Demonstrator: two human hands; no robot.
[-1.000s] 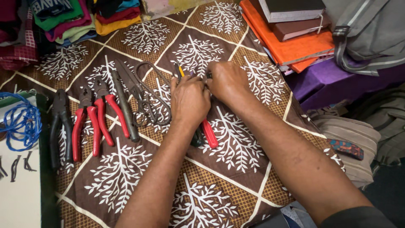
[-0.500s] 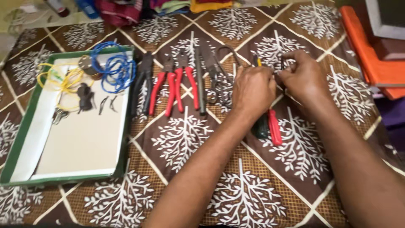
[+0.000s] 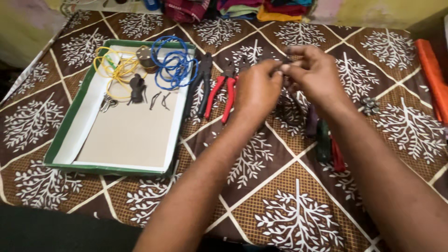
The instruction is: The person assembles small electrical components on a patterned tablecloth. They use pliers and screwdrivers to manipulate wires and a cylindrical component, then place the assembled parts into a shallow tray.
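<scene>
Both hands are raised over the middle of the brown cloth [image 3: 298,219], which is printed with white trees in a diamond grid. The left hand [image 3: 255,91] and the right hand [image 3: 313,74] meet fingertip to fingertip, pinching a small dark piece [image 3: 285,61] between them. The piece is mostly hidden by the fingers; only a dark sliver shows, and its shape cannot be told. Both hands' fingers are curled in and closed on it.

Taking the green tray [image 3: 63,140] as the landmark: the hands and the piece are to its right, level with its far end. The tray has a white lining and a bare cardboard floor. At its far end lie a yellow wire [image 3: 114,70] and, right of it, a blue wire [image 3: 172,65], both in loose coils. A small dark part [image 3: 136,87] lies nearer the middle, with some short dark bits just beside it.

Just right of the tray lie black pliers [image 3: 199,86], then red pliers [image 3: 224,91] partly under the left hand. Further right, beneath the right forearm, are a dark green handle [image 3: 323,140] and a red handle [image 3: 337,156] side by side. Well right of the tray, past the right wrist, sits a small cluster of metal bits [image 3: 370,105]. An orange book [image 3: 434,79] lies at the cloth's right edge. Folded clothes [image 3: 242,8] are stacked beyond the tray's far end.
</scene>
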